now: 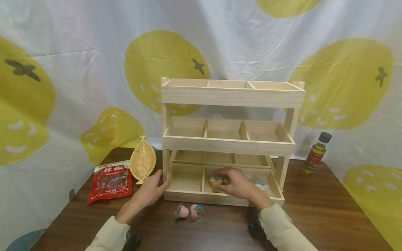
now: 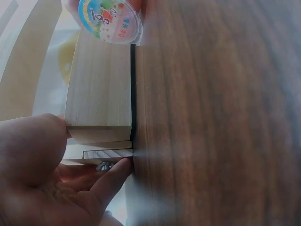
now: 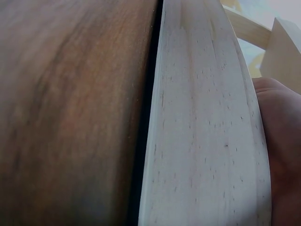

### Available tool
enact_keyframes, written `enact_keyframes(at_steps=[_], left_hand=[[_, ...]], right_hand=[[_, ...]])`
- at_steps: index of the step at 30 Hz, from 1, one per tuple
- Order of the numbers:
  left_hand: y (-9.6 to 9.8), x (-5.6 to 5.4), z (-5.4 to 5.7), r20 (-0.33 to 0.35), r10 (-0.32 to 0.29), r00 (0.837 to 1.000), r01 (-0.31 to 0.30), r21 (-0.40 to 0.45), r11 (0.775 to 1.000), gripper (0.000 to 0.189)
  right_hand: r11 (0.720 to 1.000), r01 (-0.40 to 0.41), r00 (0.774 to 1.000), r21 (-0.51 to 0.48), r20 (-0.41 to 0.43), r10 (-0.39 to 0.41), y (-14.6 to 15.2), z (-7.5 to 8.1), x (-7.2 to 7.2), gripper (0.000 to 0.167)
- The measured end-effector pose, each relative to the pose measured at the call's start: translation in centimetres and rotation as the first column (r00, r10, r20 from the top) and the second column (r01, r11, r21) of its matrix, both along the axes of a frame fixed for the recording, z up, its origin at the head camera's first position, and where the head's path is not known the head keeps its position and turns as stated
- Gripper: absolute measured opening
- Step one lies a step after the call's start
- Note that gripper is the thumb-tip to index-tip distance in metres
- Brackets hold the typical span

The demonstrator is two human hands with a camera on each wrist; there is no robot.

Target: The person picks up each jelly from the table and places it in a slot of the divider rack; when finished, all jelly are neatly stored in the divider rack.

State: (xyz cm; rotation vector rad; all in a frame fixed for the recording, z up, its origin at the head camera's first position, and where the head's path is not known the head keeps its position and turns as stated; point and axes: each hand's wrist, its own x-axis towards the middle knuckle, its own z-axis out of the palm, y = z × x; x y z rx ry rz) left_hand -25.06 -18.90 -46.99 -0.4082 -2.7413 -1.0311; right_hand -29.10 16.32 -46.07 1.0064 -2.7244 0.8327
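Gripping small round foil-lidded jelly cup [image 1: 216, 180]: right hand [image 1: 237, 183], inside bottom tier of three-tier pale wooden rack [image 1: 230, 96]; left hand [image 1: 150, 191] flat, fingers straight against rack's left corner

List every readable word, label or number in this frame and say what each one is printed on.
"辣椒": white characters on the red snack bag.
Jelly cup lid: colourful print, too blurred to read.
Oil bottle: red label, too small to read.
Jelly cup held by the right hand: print unreadable.
Nothing else carries text.
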Motion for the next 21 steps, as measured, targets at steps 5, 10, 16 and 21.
enact_keyframes(at_steps=[5,10,16,21], left_hand=[[-0.2,-0.2,-0.1,0.029,-0.005,1.0,0.004,0.008,1.0,0.042],[-0.6,-0.7,-1.1,-0.062,-0.036,0.997,0.036,0.002,0.999,0.045],[-0.2,-0.3,-0.2,0.004,0.003,1.0,-0.003,0.001,1.0,0.036],[-0.1,0.0,0.2,0.035,0.03,0.999,-0.029,-0.036,0.999,0.035]], right_hand=[[1.0,-0.019,1.0,-0.011,0.01,0.019,0.3,0.0,0.0,0.043],[1.0,-0.018,1.0,-0.008,0.025,0.018,0.4,0.0,-0.1,0.047],[0.999,-0.041,0.999,-0.001,0.023,0.041,0.5,0.2,0.0,0.052],[0.994,-0.072,0.997,-0.076,0.009,0.073,0.5,0.2,0.1,0.053]])
